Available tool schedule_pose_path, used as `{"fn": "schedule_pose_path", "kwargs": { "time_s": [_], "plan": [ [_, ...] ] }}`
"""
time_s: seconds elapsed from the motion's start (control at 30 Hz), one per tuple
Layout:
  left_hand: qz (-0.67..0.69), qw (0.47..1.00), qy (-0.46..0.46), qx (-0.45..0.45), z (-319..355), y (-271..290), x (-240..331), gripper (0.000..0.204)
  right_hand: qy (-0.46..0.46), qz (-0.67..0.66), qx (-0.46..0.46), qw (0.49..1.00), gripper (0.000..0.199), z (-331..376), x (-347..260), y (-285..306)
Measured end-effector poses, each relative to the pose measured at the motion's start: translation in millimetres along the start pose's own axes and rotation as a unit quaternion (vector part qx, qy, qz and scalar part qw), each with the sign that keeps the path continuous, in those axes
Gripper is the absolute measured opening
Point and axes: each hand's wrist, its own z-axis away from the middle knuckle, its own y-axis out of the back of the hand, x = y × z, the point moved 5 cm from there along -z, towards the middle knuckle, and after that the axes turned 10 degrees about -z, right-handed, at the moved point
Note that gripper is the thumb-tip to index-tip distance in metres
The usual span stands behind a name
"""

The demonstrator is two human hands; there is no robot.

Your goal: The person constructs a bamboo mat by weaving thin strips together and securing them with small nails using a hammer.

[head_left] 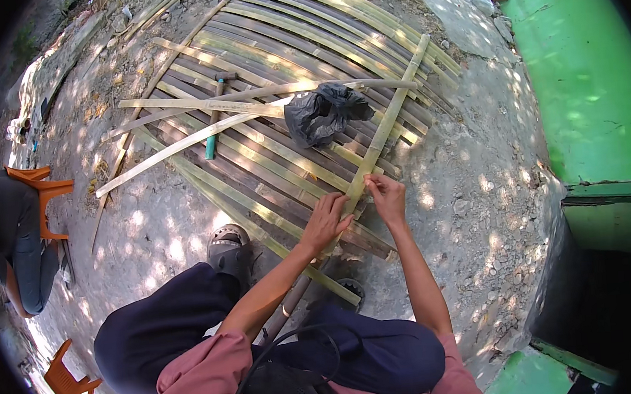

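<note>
the left hand (325, 222) lies over the bamboo crosspiece (389, 117), seemingly to steady it across the slats (257, 208) on the ground, its grip unclear, while the right hand (387, 193) pinches at the edge, anything held too small to tell

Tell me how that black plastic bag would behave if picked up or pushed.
The black plastic bag would probably be floppy, given its thin, crumpled folds. It is likely light for its size, being loosely bunched, though any contents are hidden. Pushed, it might snag, as the bamboo strips beneath lie with gaps between them.
</note>
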Motion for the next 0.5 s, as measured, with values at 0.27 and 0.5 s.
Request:
{"fn": "schedule_pose_path", "kwargs": {
  "time_s": [0.27, 0.5],
  "plan": [
    [-0.027, 0.999, -0.019, 0.001, -1, -3, -4, 0.047, 0.049, 0.075, 0.002, 0.996, 0.012, -5, -14, -12],
    [0.124, 0.987, 0.100, -0.009, -48, -2, -12, 0.040, 0.084, 0.086, -0.008, 0.993, 0.010, -3, -13, -7]
  ]
}}
